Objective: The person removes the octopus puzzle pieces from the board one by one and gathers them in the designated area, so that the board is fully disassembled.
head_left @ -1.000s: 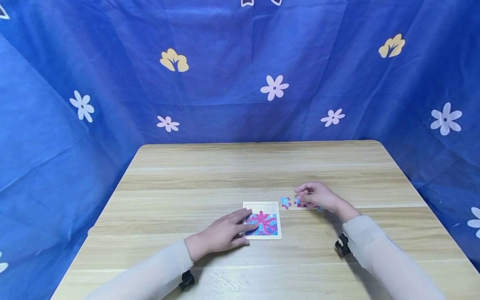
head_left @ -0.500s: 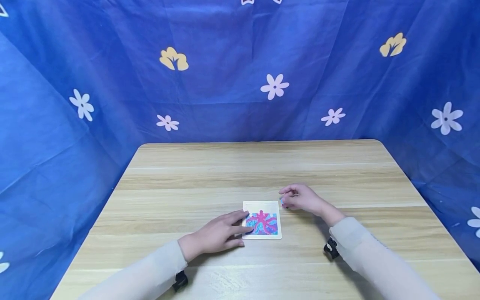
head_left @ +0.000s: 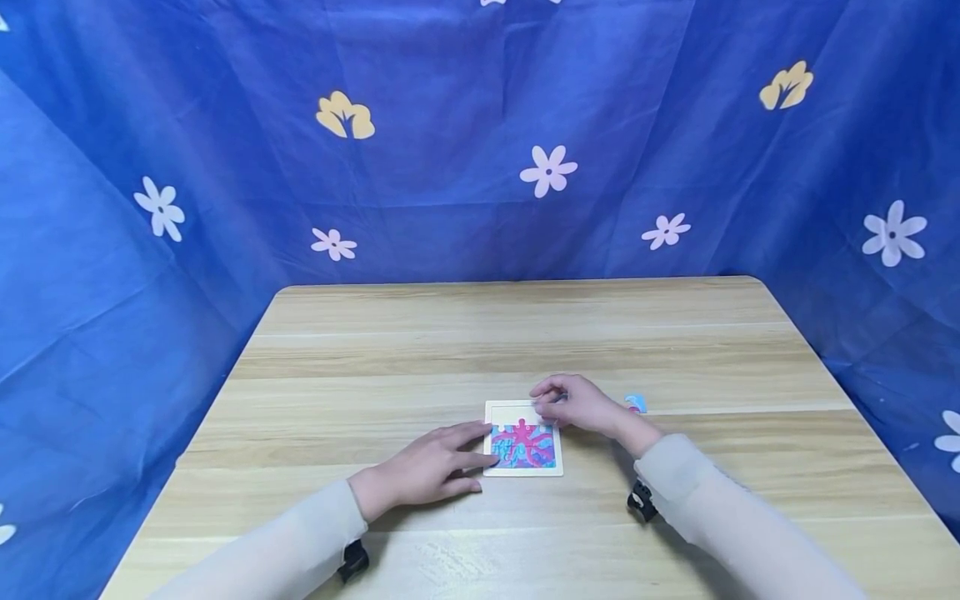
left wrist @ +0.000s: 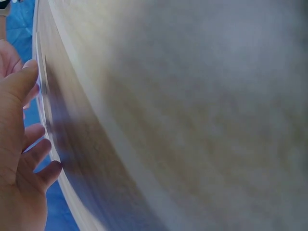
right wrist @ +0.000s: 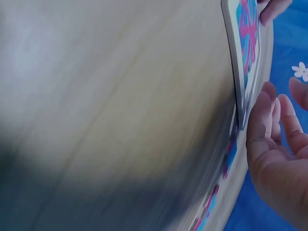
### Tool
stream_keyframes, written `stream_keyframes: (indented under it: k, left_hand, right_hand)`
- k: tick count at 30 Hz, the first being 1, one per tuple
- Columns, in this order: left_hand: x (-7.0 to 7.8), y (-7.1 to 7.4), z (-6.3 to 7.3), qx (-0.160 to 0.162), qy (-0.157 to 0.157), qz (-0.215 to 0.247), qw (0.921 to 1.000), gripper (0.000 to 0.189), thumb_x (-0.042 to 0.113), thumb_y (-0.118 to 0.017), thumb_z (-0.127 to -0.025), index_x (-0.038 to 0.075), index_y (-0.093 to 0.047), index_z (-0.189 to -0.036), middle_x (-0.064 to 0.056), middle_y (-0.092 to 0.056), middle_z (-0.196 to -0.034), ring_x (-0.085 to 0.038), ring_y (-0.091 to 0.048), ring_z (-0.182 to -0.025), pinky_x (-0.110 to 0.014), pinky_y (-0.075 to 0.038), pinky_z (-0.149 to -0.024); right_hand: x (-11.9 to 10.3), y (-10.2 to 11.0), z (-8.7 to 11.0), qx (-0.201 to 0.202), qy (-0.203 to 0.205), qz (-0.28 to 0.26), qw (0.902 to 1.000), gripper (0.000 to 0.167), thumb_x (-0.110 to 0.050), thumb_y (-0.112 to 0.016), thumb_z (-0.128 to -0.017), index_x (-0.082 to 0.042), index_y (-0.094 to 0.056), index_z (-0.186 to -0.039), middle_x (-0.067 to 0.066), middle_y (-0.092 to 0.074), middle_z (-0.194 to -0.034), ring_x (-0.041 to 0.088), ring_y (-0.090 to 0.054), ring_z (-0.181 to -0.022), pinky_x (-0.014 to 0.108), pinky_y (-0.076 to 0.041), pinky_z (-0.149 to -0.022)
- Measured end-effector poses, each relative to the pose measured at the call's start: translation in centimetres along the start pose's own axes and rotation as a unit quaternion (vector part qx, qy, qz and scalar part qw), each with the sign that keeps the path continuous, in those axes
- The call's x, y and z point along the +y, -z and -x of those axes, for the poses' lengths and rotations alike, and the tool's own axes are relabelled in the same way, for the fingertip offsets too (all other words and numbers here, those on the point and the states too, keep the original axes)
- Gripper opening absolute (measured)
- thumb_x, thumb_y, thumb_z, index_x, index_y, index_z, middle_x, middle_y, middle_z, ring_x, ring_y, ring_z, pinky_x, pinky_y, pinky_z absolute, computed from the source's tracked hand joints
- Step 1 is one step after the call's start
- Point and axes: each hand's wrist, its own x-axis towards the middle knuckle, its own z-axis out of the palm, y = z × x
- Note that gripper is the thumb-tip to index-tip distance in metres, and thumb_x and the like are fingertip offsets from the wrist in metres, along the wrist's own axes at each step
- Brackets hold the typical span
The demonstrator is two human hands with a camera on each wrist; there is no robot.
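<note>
A white-framed puzzle board lies flat on the table. Pink-and-blue puzzle pieces showing an octopus fill its lower part; the pale upper strip is bare where it shows. My left hand rests at the board's left edge, fingers spread and fairly straight. Over the upper right corner, my right hand has thumb and fingers in a pinch round a puzzle piece, mostly hidden by the fingers. One loose piece shows beyond the right wrist. In the right wrist view, loose pieces lie beside the board.
The wood-grain table has rounded far corners. A blue cloth with flowers hangs behind and along both sides. Each wrist carries a black camera mount under a pale sleeve.
My right hand has moved left from the row of loose pieces to the board's upper right corner, uncovering a loose piece at the right. My left hand has slid slightly left.
</note>
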Motion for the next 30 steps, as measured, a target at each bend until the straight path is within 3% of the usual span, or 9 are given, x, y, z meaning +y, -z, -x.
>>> stream_keyframes:
  k: [6,17,22,30]
  left_hand:
    - [-0.2,0.0,0.1,0.003,-0.005,-0.005,1.0,0.042,0.039,-0.062,-0.091,0.02,-0.062,-0.129,-0.014,-0.042,-0.144,-0.03,-0.039,-0.132,-0.045,-0.036,-0.105]
    - [-0.1,-0.1,0.1,-0.007,0.0,-0.01,0.9999,0.042,0.041,-0.061,-0.092,0.021,-0.062,-0.129,-0.013,-0.042,-0.145,-0.028,-0.038,-0.133,-0.044,-0.035,-0.106]
    - [0.0,-0.1,0.0,-0.011,0.002,-0.008,0.9999,0.041,0.04,-0.061,-0.092,0.021,-0.063,-0.128,-0.012,-0.043,-0.144,-0.027,-0.039,-0.133,-0.043,-0.036,-0.106]
    - [0.0,-0.2,0.0,-0.006,0.002,-0.007,1.0,0.041,0.039,-0.062,-0.092,0.021,-0.063,-0.128,-0.012,-0.043,-0.144,-0.027,-0.039,-0.132,-0.043,-0.036,-0.105]
  right_hand:
    - [-0.4,-1.1,-0.4,-0.011,0.012,0.017,0.9997,0.027,-0.011,-0.067,-0.089,0.001,-0.063,-0.114,0.005,-0.063,-0.092,0.017,-0.06,-0.075,0.031,-0.054,-0.065]
    - [-0.9,-2.8,-0.8,-0.026,0.011,0.0,0.9996,0.028,-0.008,-0.07,-0.085,0.002,-0.064,-0.111,0.004,-0.065,-0.091,0.018,-0.064,-0.077,0.032,-0.057,-0.066]
    - [-1.0,-3.1,-0.7,-0.033,0.018,0.033,0.9988,0.026,-0.008,-0.069,-0.085,0.001,-0.065,-0.11,0.001,-0.064,-0.09,0.016,-0.063,-0.077,0.029,-0.055,-0.066]
    - [-0.9,-3.5,-0.9,-0.028,0.015,0.104,0.9941,0.021,-0.012,-0.071,-0.085,-0.008,-0.07,-0.105,-0.004,-0.065,-0.091,0.01,-0.06,-0.084,0.028,-0.051,-0.078]
